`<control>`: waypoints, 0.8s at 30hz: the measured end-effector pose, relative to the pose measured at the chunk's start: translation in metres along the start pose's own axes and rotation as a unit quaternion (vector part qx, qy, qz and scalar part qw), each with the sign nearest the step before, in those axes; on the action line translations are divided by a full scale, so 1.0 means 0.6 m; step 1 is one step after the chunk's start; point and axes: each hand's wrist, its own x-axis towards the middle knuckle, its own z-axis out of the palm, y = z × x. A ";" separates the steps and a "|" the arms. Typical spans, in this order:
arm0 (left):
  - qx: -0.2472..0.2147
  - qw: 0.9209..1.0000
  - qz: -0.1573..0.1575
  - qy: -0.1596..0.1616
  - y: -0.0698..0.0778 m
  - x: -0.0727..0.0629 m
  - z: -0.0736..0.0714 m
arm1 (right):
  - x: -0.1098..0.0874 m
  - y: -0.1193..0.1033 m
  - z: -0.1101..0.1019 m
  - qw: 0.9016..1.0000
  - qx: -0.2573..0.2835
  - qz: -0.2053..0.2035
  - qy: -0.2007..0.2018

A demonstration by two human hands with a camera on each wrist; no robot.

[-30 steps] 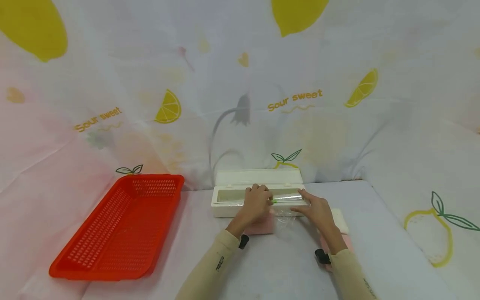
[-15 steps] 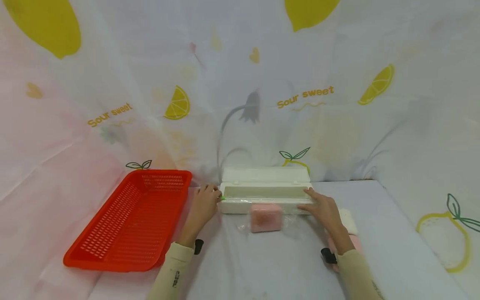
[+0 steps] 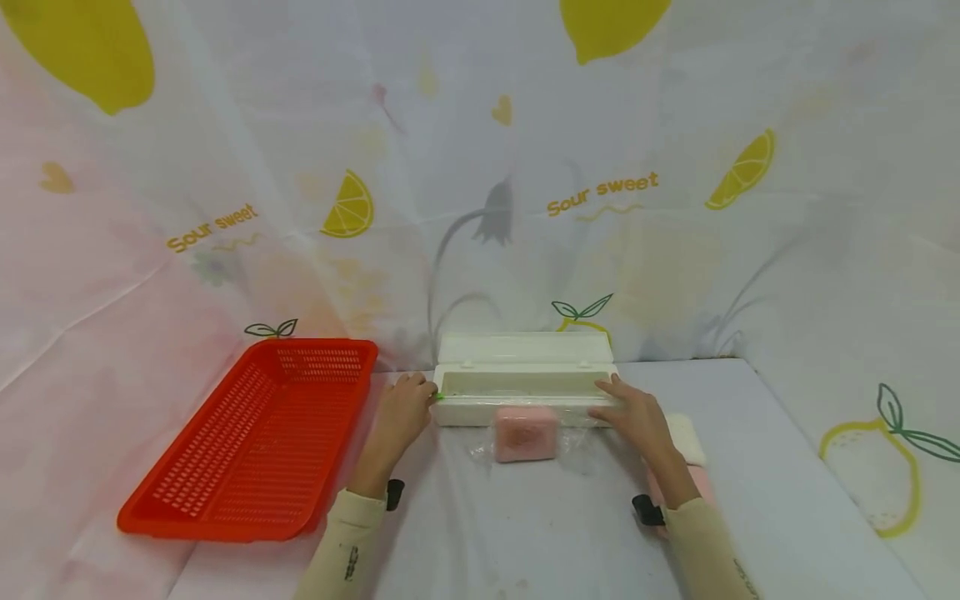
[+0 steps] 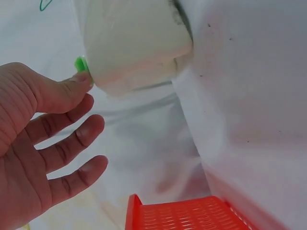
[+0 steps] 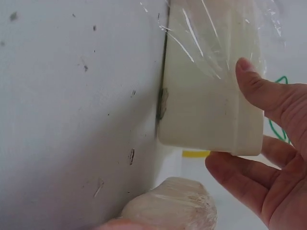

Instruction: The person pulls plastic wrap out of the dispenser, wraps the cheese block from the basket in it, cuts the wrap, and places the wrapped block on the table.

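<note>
A long white cling film dispenser (image 3: 463, 414) stands at the back of the table with its lid (image 3: 525, 347) raised. At its left end my left hand (image 3: 405, 410) pinches a small green cutter slider (image 4: 81, 64) between thumb and index finger; the other fingers are spread apart in the left wrist view. My right hand (image 3: 637, 419) grips the dispenser's right end, its thumb on the front wall and fingers at the end and behind. Against the dispenser's front lies a pink block (image 3: 527, 435), with clear film (image 3: 577, 446) around it. What the block is, I cannot tell.
To the left stands a red perforated plastic basket (image 3: 318, 492). Beside and partly under my right forearm lie a white block (image 3: 686, 439) and something pink (image 3: 702, 481); a film wrapping shows in the right wrist view. A lemon-printed cloth (image 3: 420, 275) hangs behind the table.
My left hand has moved with the green slider from the dispenser's middle to its left end, uncovering the pink block. My right hand stays on the right end.
</note>
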 end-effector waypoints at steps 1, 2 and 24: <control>0.004 1.000 -0.002 -0.001 0.002 0.000 -0.002 | 0.000 -0.001 0.001 1.000 -0.001 0.001 -0.005; 0.008 1.000 -0.002 0.003 0.004 0.000 -0.003 | 0.001 -0.002 0.001 1.000 -0.004 0.002 -0.009; -0.024 0.969 0.138 0.205 0.039 -0.017 0.051 | -0.017 -0.001 0.029 0.990 -0.040 -0.078 0.111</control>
